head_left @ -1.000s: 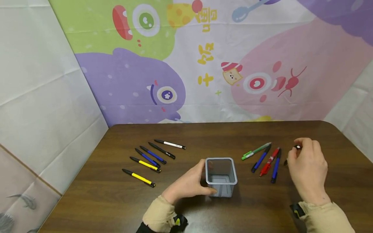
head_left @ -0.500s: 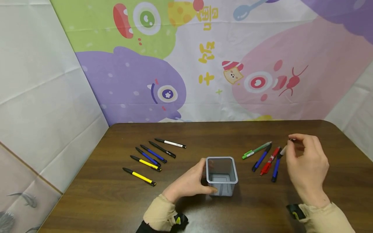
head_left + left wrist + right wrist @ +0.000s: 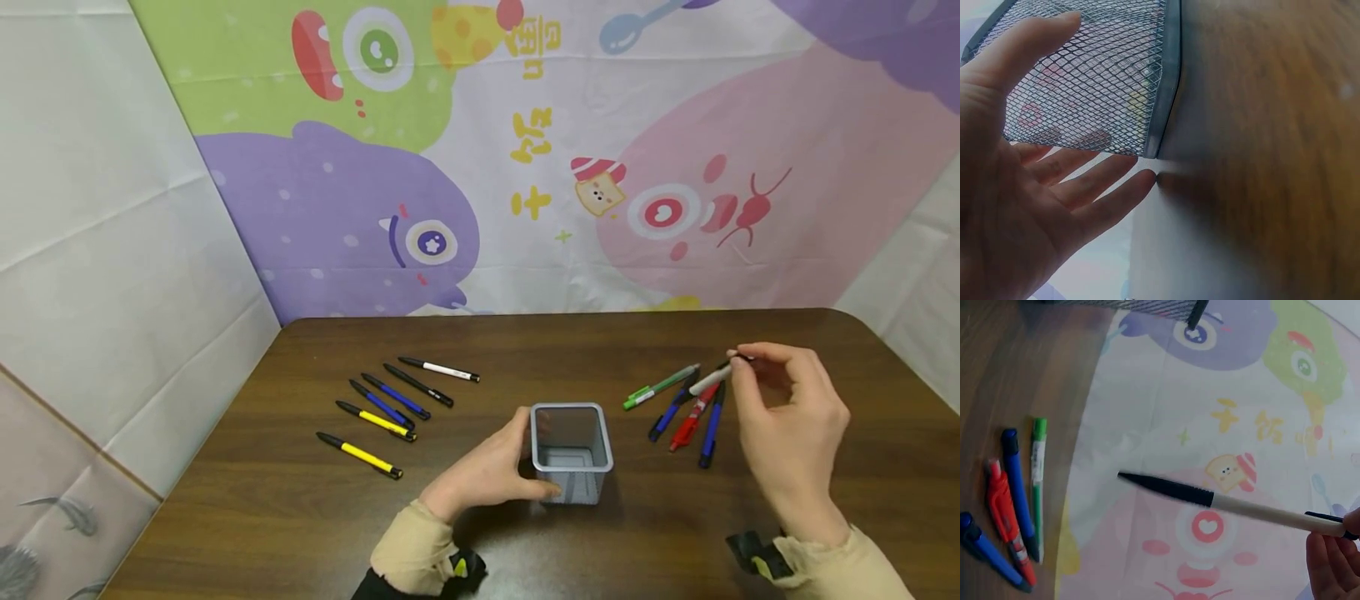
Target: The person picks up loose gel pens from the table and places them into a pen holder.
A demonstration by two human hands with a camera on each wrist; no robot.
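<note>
My left hand holds a grey wire-mesh pen holder on the brown table. Its thumb lies across one mesh side and the fingers go along an adjoining side. My right hand pinches a white-and-black ballpoint pen by its clip end. The pen's black tip end points away from the fingers. In the head view that white pen overlaps a group on the table: a green pen, a red pen and two blue pens, one of them a blue pen nearest my right hand.
To the left lie several pens in a slanting row: a white pen, a black pen, two blue ones, and two yellow ones, including a yellow pen nearest the front. A cartoon-printed cloth hangs behind the table.
My right hand has lifted the white pen and swung it left over the pens on the right. The left hand stays on the pen holder.
</note>
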